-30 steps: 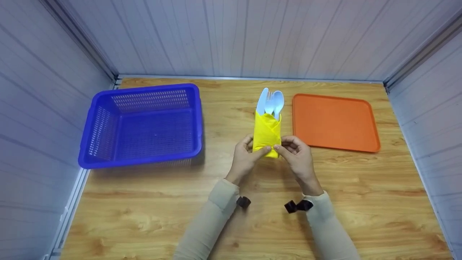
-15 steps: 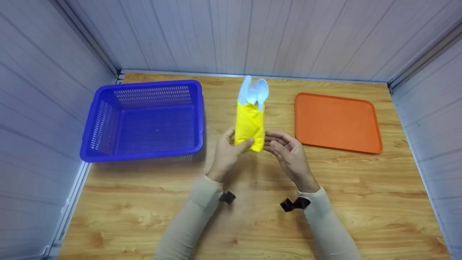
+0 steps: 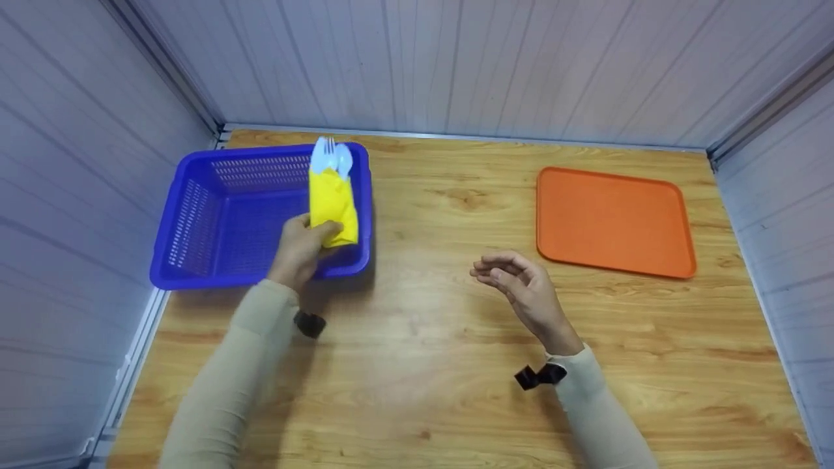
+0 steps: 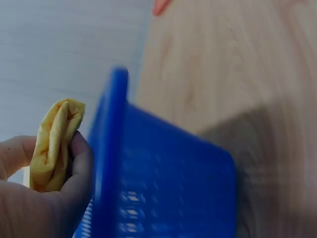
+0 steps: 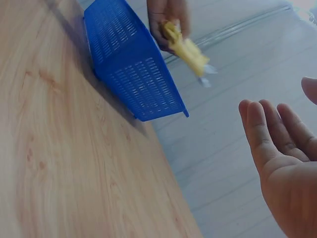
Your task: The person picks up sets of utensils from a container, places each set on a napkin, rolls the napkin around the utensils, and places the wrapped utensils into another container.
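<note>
My left hand [image 3: 300,251] pinches the lower end of a yellow napkin [image 3: 332,205] wrapped round a pale plastic knife, a fork [image 3: 329,151] and a spoon [image 3: 344,159], whose tops stick out. This bundle is above the right part of a blue plastic basket [image 3: 260,281], overlapping its right rim in the head view. From the left wrist, the folded napkin end [image 4: 54,148] shows between thumb and fingers beside the basket's rim [image 4: 111,148]. Over the table's middle, my right hand [image 3: 524,293] holds nothing, its fingers loosely bent.
An orange tray [image 3: 616,221] lies flat on the wooden table [image 3: 430,365], right of and beyond my right hand. Pale panel walls [image 3: 417,65] enclose the table at the back and both sides. The basket has slotted sides.
The right hand has let go of the napkin bundle and stayed near the middle. My left hand has carried the bundle leftward from the table's middle to over the basket.
</note>
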Demonstrator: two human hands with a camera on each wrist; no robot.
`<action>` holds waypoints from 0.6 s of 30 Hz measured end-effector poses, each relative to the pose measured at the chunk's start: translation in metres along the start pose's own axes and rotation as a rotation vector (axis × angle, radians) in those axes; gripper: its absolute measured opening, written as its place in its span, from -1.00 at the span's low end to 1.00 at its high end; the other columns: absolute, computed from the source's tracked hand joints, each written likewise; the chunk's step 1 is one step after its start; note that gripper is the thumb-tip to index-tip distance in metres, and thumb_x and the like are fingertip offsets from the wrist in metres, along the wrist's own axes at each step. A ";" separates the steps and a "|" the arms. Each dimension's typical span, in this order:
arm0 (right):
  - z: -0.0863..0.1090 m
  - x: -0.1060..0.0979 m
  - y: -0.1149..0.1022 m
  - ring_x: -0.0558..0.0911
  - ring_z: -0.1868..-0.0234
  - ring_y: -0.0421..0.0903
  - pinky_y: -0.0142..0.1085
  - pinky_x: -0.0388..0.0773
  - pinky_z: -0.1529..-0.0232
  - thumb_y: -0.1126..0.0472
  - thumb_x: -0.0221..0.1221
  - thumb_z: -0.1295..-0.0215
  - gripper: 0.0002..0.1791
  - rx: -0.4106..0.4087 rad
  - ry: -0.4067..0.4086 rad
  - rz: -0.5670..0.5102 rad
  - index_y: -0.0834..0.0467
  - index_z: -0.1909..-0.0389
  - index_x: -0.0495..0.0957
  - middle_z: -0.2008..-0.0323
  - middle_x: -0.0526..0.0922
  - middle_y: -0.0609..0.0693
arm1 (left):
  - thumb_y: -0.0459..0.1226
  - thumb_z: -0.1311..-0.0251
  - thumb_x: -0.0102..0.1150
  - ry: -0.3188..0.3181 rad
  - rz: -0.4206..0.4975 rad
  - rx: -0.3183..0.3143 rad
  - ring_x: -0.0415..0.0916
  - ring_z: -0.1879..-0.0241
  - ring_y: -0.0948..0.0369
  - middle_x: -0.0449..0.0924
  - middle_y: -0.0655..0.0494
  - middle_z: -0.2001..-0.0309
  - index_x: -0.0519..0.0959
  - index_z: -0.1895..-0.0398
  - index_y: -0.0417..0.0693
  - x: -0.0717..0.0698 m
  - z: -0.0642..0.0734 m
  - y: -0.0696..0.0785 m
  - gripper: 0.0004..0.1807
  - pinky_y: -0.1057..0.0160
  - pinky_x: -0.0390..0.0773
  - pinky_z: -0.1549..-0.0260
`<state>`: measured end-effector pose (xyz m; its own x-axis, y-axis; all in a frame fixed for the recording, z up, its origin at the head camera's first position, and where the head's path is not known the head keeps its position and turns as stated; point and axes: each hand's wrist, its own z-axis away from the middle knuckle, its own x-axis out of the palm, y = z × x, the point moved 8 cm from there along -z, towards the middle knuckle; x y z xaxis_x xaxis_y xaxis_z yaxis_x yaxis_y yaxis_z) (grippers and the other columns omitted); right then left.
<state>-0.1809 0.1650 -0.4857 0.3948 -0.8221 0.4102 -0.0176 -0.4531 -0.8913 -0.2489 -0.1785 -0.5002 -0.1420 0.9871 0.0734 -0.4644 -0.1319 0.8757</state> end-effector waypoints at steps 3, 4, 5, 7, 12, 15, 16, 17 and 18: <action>0.003 -0.001 0.002 0.58 -0.11 0.27 0.03 0.46 -0.21 0.43 0.05 -0.47 -0.70 0.006 -0.010 0.023 0.52 -0.12 0.42 -0.02 0.56 0.36 | -0.42 -0.28 0.14 -0.039 -0.079 -0.111 0.56 0.08 0.08 0.46 -0.19 -0.03 0.30 -0.26 -0.46 -0.012 -0.013 -0.008 -0.49 0.19 0.61 0.01; 0.003 -0.002 0.002 0.58 -0.11 0.27 0.02 0.46 -0.20 0.43 0.06 -0.47 -0.70 0.009 -0.010 0.034 0.52 -0.12 0.43 -0.02 0.56 0.37 | -0.42 -0.27 0.15 -0.050 -0.107 -0.136 0.56 0.10 0.09 0.46 -0.18 -0.02 0.31 -0.23 -0.45 -0.014 -0.017 -0.010 -0.50 0.18 0.61 0.00; 0.004 -0.002 0.003 0.58 -0.11 0.27 0.03 0.47 -0.20 0.41 0.07 -0.47 -0.70 0.011 -0.011 0.046 0.52 -0.11 0.43 -0.02 0.56 0.37 | -0.42 -0.25 0.17 -0.058 -0.132 -0.158 0.56 0.12 0.10 0.47 -0.16 -0.01 0.31 -0.21 -0.44 -0.016 -0.020 -0.012 -0.50 0.17 0.60 -0.01; 0.005 -0.002 0.003 0.57 -0.11 0.27 0.03 0.47 -0.19 0.39 0.08 -0.47 -0.68 0.011 -0.018 0.072 0.53 -0.11 0.43 -0.02 0.55 0.39 | -0.41 -0.22 0.19 -0.066 -0.177 -0.188 0.55 0.14 0.11 0.47 -0.15 0.01 0.32 -0.18 -0.42 -0.018 -0.026 -0.015 -0.51 0.15 0.60 -0.01; 0.005 -0.003 0.000 0.56 -0.11 0.27 0.03 0.48 -0.18 0.38 0.08 -0.47 -0.68 -0.004 -0.032 0.109 0.53 -0.10 0.44 -0.02 0.54 0.42 | -0.44 -0.20 0.21 -0.081 -0.254 -0.257 0.49 0.08 0.09 0.40 -0.12 -0.03 0.23 -0.27 -0.42 -0.016 -0.037 -0.024 -0.40 0.17 0.60 0.00; 0.005 -0.005 -0.002 0.57 -0.10 0.26 0.02 0.50 -0.17 0.39 0.09 -0.46 -0.70 -0.006 -0.028 0.118 0.52 -0.09 0.45 -0.02 0.54 0.41 | -0.45 -0.20 0.21 -0.070 -0.311 -0.307 0.45 0.03 0.07 0.35 -0.12 -0.06 0.15 -0.35 -0.39 -0.017 -0.042 -0.032 -0.32 0.21 0.60 0.02; 0.006 -0.005 -0.002 0.57 -0.10 0.25 0.03 0.50 -0.16 0.38 0.10 -0.46 -0.69 -0.006 -0.029 0.125 0.52 -0.09 0.46 -0.02 0.54 0.41 | -0.44 -0.21 0.21 -0.061 -0.334 -0.325 0.44 0.02 0.07 0.34 -0.12 -0.07 0.13 -0.37 -0.38 -0.018 -0.043 -0.034 -0.30 0.22 0.60 0.03; 0.006 -0.005 -0.002 0.57 -0.09 0.25 0.03 0.50 -0.16 0.38 0.10 -0.46 -0.69 -0.006 -0.031 0.134 0.52 -0.09 0.46 -0.02 0.55 0.41 | -0.44 -0.21 0.21 -0.055 -0.355 -0.340 0.44 0.02 0.06 0.34 -0.13 -0.07 0.12 -0.38 -0.37 -0.018 -0.044 -0.036 -0.29 0.23 0.60 0.03; 0.006 -0.005 -0.002 0.58 -0.09 0.25 0.03 0.51 -0.15 0.37 0.11 -0.46 -0.69 -0.005 -0.033 0.144 0.52 -0.09 0.46 -0.02 0.55 0.41 | -0.44 -0.22 0.21 -0.047 -0.377 -0.352 0.44 0.02 0.06 0.34 -0.13 -0.07 0.11 -0.39 -0.36 -0.019 -0.045 -0.038 -0.28 0.23 0.60 0.03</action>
<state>-0.1771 0.1726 -0.4869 0.4176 -0.8672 0.2711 -0.0812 -0.3328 -0.9395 -0.2683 -0.1961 -0.5562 0.1275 0.9739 -0.1878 -0.7432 0.2192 0.6322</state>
